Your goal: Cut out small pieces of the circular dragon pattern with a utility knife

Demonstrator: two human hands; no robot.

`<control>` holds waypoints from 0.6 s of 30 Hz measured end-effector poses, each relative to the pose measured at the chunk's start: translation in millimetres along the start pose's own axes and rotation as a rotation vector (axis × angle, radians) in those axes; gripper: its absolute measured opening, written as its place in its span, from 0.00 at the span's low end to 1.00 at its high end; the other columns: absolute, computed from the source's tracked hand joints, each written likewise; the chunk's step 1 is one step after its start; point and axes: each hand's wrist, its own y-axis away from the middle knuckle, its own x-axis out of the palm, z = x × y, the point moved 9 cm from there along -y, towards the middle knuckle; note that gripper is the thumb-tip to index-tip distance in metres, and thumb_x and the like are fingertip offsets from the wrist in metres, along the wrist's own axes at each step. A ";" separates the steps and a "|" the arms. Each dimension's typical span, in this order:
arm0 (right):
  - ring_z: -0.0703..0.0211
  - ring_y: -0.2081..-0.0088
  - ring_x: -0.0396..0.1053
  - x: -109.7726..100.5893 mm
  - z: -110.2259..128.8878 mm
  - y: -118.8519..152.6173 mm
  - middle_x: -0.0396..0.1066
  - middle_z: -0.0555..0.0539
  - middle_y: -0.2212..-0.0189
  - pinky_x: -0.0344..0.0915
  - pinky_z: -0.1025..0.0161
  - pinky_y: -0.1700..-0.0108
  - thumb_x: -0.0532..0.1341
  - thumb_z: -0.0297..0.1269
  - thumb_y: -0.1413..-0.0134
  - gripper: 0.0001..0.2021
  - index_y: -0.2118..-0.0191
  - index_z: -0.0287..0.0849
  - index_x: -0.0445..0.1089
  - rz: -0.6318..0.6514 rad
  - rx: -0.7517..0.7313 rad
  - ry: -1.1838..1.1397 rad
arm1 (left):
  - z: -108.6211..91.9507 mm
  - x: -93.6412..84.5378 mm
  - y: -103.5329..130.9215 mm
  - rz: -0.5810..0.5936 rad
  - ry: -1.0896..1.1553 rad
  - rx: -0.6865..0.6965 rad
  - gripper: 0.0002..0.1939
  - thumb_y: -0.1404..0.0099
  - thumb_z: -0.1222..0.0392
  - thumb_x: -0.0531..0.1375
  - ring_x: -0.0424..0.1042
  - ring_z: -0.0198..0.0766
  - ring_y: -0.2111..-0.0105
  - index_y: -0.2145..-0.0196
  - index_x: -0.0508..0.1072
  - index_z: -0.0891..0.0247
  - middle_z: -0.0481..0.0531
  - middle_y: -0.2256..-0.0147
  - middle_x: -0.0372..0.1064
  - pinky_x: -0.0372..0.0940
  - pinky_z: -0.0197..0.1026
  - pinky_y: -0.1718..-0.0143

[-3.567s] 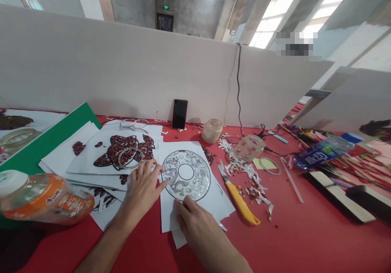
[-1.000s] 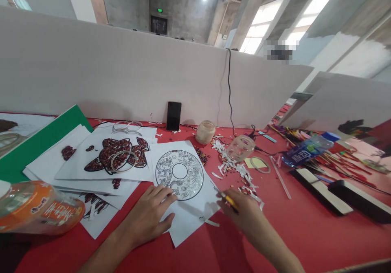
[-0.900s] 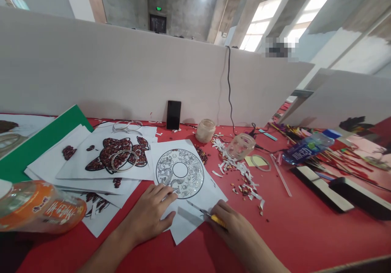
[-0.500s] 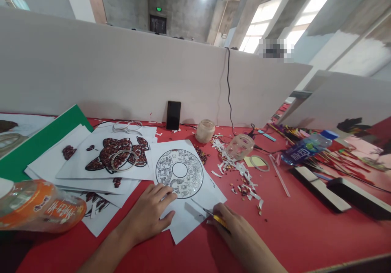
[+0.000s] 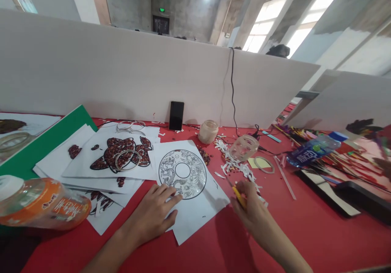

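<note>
My left hand [image 5: 152, 214] lies flat on a white sheet [image 5: 201, 208] printed with a round black dragon design [image 5: 182, 173], its fingers at the lower left rim of the circle. My right hand [image 5: 252, 210] is closed around a yellow utility knife [image 5: 237, 194], raised just off the sheet's right edge, with the blade end pointing up and left. The sheet rests on a red table [image 5: 305, 232].
Left of the sheet lie stacked white papers with a dark red bean picture [image 5: 122, 155] and a tape ring [image 5: 127, 159]. An orange-labelled plastic jar [image 5: 39, 203] lies at the near left. Paper scraps [image 5: 241, 169], two glass jars [image 5: 247, 147], a phone [image 5: 176, 115] and a water bottle [image 5: 314, 150] stand farther back.
My right hand has lifted the knife off the sheet's lower right part and moved right, beyond the paper's edge. My left hand stays pressed on the sheet.
</note>
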 end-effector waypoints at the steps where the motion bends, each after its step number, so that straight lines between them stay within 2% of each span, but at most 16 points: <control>1: 0.54 0.63 0.75 8.0 14.5 4.2 0.73 0.43 0.60 0.69 0.61 0.61 0.52 0.46 0.34 0.11 0.53 0.46 0.58 0.053 -0.042 -0.060 | -0.9 1.0 -0.3 0.002 -0.012 0.002 0.19 0.28 0.62 0.57 0.68 0.48 0.49 0.41 0.68 0.55 0.53 0.47 0.71 0.62 0.51 0.48; 4: 0.58 0.69 0.73 35.6 43.4 20.6 0.73 0.48 0.67 0.69 0.64 0.65 0.50 0.45 0.31 0.10 0.54 0.46 0.62 0.193 -0.083 -0.178 | -3.2 3.2 -1.4 0.004 -0.041 0.002 0.19 0.29 0.63 0.56 0.68 0.49 0.48 0.42 0.68 0.56 0.54 0.47 0.71 0.61 0.51 0.49; 6: 0.59 0.72 0.72 48.5 51.2 29.7 0.73 0.50 0.71 0.68 0.65 0.67 0.51 0.44 0.30 0.11 0.54 0.45 0.65 0.214 -0.079 -0.203 | -4.2 4.1 -2.0 0.006 -0.050 0.000 0.18 0.29 0.63 0.56 0.68 0.50 0.48 0.42 0.68 0.57 0.54 0.46 0.71 0.60 0.51 0.49; 8: 0.57 0.70 0.75 54.1 55.4 35.8 0.76 0.47 0.68 0.70 0.65 0.66 0.52 0.43 0.31 0.12 0.52 0.44 0.68 0.179 -0.100 -0.211 | -4.8 3.9 -2.1 0.005 -0.055 -0.003 0.18 0.29 0.64 0.56 0.68 0.49 0.48 0.43 0.69 0.57 0.54 0.47 0.71 0.60 0.51 0.50; 11: 0.55 0.62 0.78 55.0 58.1 41.9 0.78 0.42 0.59 0.73 0.64 0.60 0.53 0.40 0.31 0.13 0.51 0.45 0.73 0.105 -0.150 -0.208 | -5.3 2.8 -1.0 -0.002 -0.057 -0.001 0.18 0.28 0.63 0.55 0.68 0.48 0.48 0.42 0.69 0.57 0.54 0.46 0.71 0.60 0.50 0.49; 13: 0.54 0.61 0.79 56.6 55.8 45.4 0.78 0.42 0.59 0.74 0.64 0.60 0.53 0.39 0.31 0.14 0.51 0.44 0.75 0.083 -0.154 -0.195 | -5.3 2.5 0.1 -0.005 -0.053 0.002 0.18 0.28 0.63 0.54 0.67 0.48 0.48 0.42 0.68 0.56 0.53 0.46 0.71 0.59 0.50 0.49; 18: 0.52 0.54 0.79 61.7 47.7 56.2 0.78 0.40 0.51 0.76 0.62 0.54 0.53 0.38 0.30 0.18 0.42 0.45 0.72 0.045 -0.153 -0.206 | -5.3 2.0 1.0 -0.014 -0.055 0.006 0.19 0.28 0.64 0.54 0.67 0.48 0.48 0.42 0.69 0.55 0.54 0.45 0.70 0.59 0.51 0.48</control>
